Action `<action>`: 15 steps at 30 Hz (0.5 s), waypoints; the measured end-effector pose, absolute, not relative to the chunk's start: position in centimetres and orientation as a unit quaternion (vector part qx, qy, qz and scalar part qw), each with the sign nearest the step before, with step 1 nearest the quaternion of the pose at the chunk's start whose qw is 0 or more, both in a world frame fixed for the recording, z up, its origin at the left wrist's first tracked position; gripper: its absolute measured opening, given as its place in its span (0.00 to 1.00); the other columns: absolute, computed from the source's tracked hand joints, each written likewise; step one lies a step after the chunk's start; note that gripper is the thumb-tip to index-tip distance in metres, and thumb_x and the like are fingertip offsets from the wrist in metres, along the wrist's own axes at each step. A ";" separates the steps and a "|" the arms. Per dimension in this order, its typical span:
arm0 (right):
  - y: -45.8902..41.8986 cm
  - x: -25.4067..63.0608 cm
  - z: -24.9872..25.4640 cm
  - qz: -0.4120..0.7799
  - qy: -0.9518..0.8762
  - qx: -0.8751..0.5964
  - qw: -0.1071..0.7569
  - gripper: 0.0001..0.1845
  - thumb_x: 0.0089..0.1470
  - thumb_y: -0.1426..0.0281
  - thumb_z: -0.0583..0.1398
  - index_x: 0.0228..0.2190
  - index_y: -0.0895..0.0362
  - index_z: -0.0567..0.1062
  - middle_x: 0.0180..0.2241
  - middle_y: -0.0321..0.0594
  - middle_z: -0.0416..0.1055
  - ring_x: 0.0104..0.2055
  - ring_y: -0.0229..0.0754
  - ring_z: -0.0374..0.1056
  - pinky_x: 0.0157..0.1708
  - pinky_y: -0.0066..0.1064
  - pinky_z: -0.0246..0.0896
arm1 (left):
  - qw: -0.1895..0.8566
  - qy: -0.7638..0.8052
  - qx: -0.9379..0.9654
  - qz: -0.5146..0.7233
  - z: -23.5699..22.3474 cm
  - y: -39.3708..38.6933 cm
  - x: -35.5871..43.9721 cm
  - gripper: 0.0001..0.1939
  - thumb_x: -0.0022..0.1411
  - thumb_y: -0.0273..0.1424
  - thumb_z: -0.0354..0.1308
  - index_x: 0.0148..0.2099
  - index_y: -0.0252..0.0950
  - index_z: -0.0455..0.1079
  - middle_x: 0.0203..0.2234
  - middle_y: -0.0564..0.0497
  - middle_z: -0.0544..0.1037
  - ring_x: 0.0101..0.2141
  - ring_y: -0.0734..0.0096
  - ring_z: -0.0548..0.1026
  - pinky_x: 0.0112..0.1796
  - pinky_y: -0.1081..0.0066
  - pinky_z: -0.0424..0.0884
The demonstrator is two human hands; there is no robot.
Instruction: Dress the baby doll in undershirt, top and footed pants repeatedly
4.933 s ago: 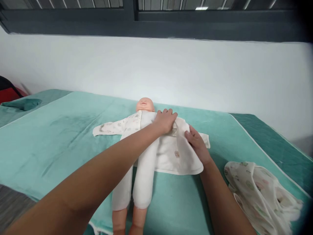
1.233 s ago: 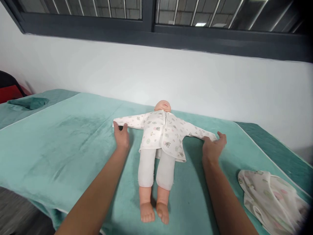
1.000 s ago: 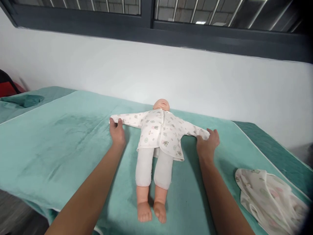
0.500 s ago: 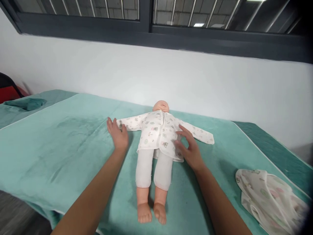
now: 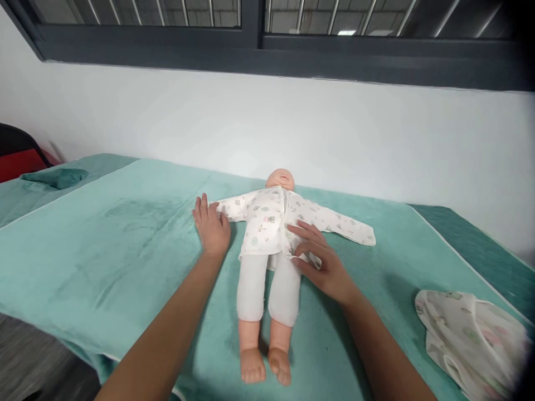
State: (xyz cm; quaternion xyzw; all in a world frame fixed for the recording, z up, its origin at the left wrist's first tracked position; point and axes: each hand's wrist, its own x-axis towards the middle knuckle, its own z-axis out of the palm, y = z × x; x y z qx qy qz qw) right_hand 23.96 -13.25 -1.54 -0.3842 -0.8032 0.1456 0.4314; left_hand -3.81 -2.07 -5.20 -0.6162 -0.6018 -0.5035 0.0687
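Note:
A baby doll (image 5: 280,178) lies on its back with its arms out to the sides and its feet toward me. It wears a white printed top (image 5: 264,223) and white leggings (image 5: 251,289). My left hand (image 5: 212,227) is at the cuff of the sleeve on the left, fingers extended; the sleeve's end is partly hidden behind it. Over the lower right front of the top is my right hand (image 5: 321,256), with curved, parted fingers at the cloth near the hem. No pinch on the fabric shows there.
The doll lies on a green cloth cover (image 5: 134,239). A crumpled printed cloth (image 5: 472,340) rests at the lower right. Behind stand a white wall (image 5: 200,122) and a dark window frame (image 5: 167,50) with bars. Something red and black (image 5: 19,159) is at the far left.
My right hand has moved down and slightly left over the top's lower front. My left hand stays at the cuff. The whole view has shifted slightly.

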 end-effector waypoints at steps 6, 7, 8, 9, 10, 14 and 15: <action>-13.0 22.6 -1.2 0.058 -0.801 -0.411 0.431 0.12 0.56 0.66 0.63 0.43 0.51 0.69 0.59 0.42 0.67 0.65 0.50 0.57 0.67 0.58 0.36 | 0.090 -0.580 -0.631 -0.507 -5.8 -1.8 -4.1 0.13 0.65 0.27 0.47 0.51 0.32 0.65 0.64 0.34 0.60 0.68 0.53 0.48 0.64 0.47 0.50; -13.0 22.0 -1.0 0.030 -0.806 -0.416 0.420 0.14 0.56 0.66 0.63 0.45 0.50 0.69 0.57 0.42 0.68 0.63 0.50 0.59 0.67 0.58 0.35 | 0.094 -0.575 -0.639 -0.503 -5.8 -1.7 -4.0 0.13 0.65 0.26 0.47 0.51 0.32 0.65 0.63 0.35 0.60 0.67 0.53 0.49 0.64 0.47 0.50; -13.0 21.4 -0.8 0.003 -0.809 -0.423 0.408 0.15 0.56 0.67 0.62 0.45 0.50 0.70 0.56 0.41 0.69 0.61 0.50 0.61 0.67 0.58 0.34 | 0.098 -0.567 -0.649 -0.498 -5.8 -1.7 -3.9 0.13 0.65 0.26 0.47 0.50 0.33 0.66 0.62 0.35 0.62 0.67 0.52 0.50 0.64 0.47 0.51; -13.1 20.7 -0.6 -0.024 -0.810 -0.433 0.395 0.13 0.56 0.69 0.61 0.45 0.50 0.70 0.54 0.40 0.71 0.59 0.50 0.62 0.67 0.58 0.33 | 0.102 -0.556 -0.663 -0.491 -5.8 -1.7 -3.8 0.13 0.65 0.25 0.47 0.50 0.33 0.66 0.61 0.36 0.63 0.66 0.52 0.52 0.64 0.47 0.52; -13.1 20.1 -0.5 -0.049 -0.808 -0.444 0.385 0.11 0.56 0.70 0.60 0.43 0.49 0.71 0.52 0.39 0.72 0.56 0.50 0.63 0.67 0.59 0.32 | 0.105 -0.544 -0.679 -0.482 -5.8 -1.7 -3.6 0.14 0.64 0.24 0.46 0.50 0.33 0.66 0.59 0.37 0.65 0.65 0.53 0.54 0.63 0.48 0.53; -13.2 18.3 -0.2 -0.107 -0.801 -0.466 0.361 0.06 0.59 0.73 0.58 0.34 0.49 0.73 0.43 0.36 0.75 0.51 0.49 0.64 0.65 0.59 0.35 | 0.110 -0.509 -0.745 -0.416 -5.7 -1.8 -3.0 0.16 0.63 0.21 0.45 0.50 0.34 0.67 0.49 0.40 0.73 0.57 0.56 0.65 0.58 0.55 0.63; -13.2 18.1 -0.2 -0.108 -0.804 -0.462 0.358 0.07 0.59 0.74 0.57 0.33 0.49 0.73 0.42 0.36 0.75 0.51 0.49 0.64 0.65 0.59 0.35 | 0.110 -0.512 -0.754 -0.397 -5.6 -1.9 -2.8 0.16 0.63 0.20 0.45 0.50 0.34 0.67 0.48 0.41 0.74 0.55 0.56 0.67 0.57 0.56 0.64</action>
